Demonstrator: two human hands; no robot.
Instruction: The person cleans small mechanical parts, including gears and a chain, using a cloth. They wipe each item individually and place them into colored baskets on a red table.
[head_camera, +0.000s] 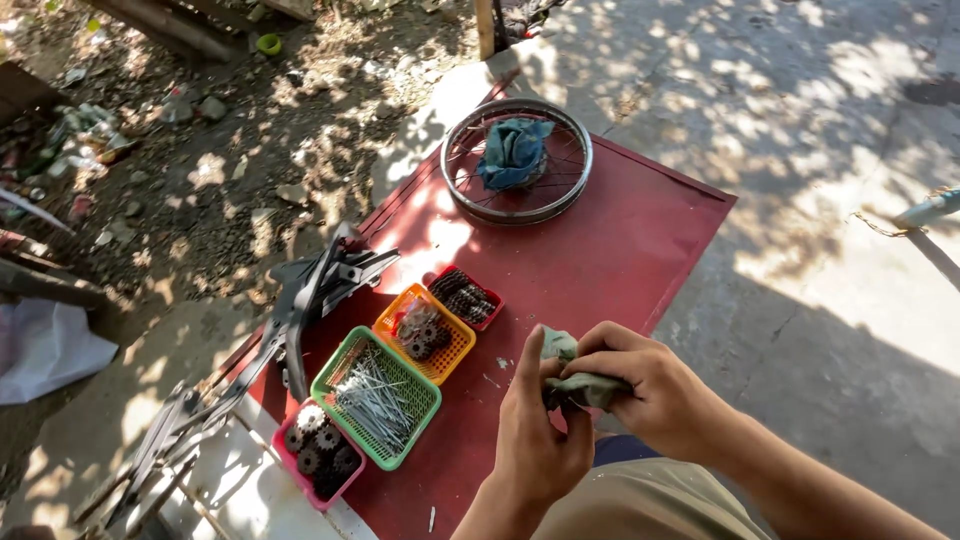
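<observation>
Green-grey cloth (580, 385): crumpled rag, soft and creased, one tuft poking up beside the left thumb; it is held above the near edge of the tabletop.
Left hand (535, 440): closed on the cloth from below, thumb raised along it.
Right hand (650, 385): clamped over the cloth from the right, fingers curled round it; both hands meet on it.
Tabletop (600, 250): red sheet, partly sunlit.
Wheel rim (517, 160): spoked, flat at the far end, a blue rag (512, 150) bunched on its hub.
Green basket (378, 397): thin metal spokes.
Orange basket (425, 332): dark toothed parts.
Red tray (466, 296): dark parts, kind unclear.
Pink tray (318, 455): dark sprockets, nearest the left corner.
</observation>
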